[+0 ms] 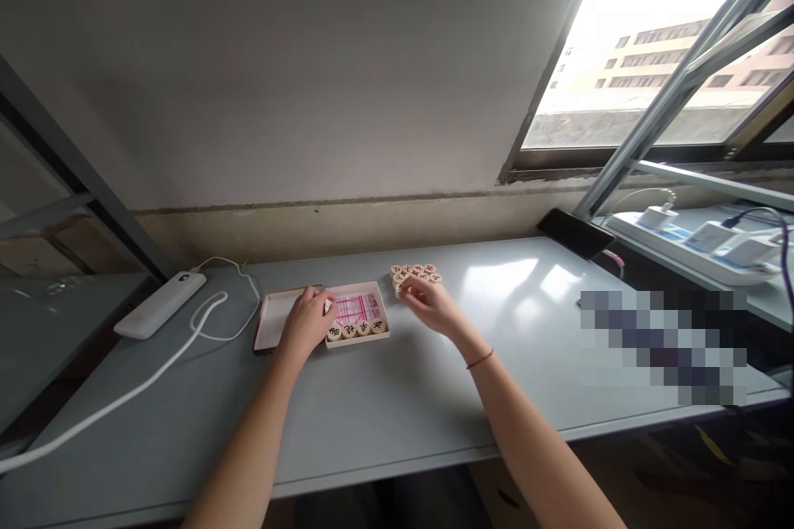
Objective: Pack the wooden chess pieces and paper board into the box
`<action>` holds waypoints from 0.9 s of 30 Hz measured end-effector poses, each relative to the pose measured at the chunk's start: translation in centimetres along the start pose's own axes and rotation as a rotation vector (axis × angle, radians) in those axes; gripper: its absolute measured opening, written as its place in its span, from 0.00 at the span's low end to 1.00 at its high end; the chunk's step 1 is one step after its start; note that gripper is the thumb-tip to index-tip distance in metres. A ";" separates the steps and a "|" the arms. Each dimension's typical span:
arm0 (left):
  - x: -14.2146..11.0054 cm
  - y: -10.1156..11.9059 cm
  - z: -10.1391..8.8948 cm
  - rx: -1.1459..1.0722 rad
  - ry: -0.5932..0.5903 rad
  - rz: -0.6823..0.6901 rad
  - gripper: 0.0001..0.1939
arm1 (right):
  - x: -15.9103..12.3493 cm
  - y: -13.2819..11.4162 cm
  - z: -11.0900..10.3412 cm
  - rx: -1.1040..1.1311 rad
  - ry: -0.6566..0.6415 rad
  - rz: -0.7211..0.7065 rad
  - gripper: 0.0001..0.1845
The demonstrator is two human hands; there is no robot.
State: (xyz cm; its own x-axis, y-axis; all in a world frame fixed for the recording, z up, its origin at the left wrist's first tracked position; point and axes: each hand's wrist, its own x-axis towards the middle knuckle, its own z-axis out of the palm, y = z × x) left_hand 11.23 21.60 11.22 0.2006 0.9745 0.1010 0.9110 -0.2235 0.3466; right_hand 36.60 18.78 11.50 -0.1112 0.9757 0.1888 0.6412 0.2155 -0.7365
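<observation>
A small white box [380,298] lies on the grey table [397,397], with pink printed paper inside and a row of round wooden game pieces [356,329] along its near edge. My left hand [305,321] rests with curled fingers on the box's left edge, next to the box lid [273,321]. A cluster of loose round pieces [417,274] sits just right of the box. My right hand [432,304] reaches into that cluster, fingers pinched at one piece. A red string circles my right wrist.
A white power bank [160,305] with a long white cable [155,376] lies at the left. A dark phone [576,233] leans at the back right. Power strips with chargers [695,244] sit on a shelf by the window. A blurred patch covers the table's right side.
</observation>
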 end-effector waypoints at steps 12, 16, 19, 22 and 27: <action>-1.8 0.6 -3.1 -0.045 -0.385 0.063 0.10 | -0.4 -1.3 3.3 -0.150 -0.188 -0.074 0.22; -1.8 0.2 -3.2 -0.014 -0.388 0.004 0.14 | -0.4 -1.5 3.2 -0.156 -0.182 -0.068 0.21; -1.9 0.2 -3.5 -0.006 -0.397 0.000 0.14 | -0.4 -1.3 3.4 -0.152 -0.186 -0.069 0.21; -1.8 0.6 -3.7 -0.052 -0.438 0.041 0.13 | -0.3 -1.1 3.3 -0.123 -0.212 -0.068 0.21; -1.6 0.6 -3.9 -0.221 -0.523 0.120 0.15 | -0.3 -0.8 3.0 -0.079 -0.251 -0.063 0.22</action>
State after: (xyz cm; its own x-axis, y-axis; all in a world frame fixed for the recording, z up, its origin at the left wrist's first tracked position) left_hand 10.03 19.83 14.91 0.5003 0.8110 -0.3032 0.7853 -0.2775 0.5535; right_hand 33.81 18.46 10.08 -0.3316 0.9416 0.0581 0.6830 0.2821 -0.6738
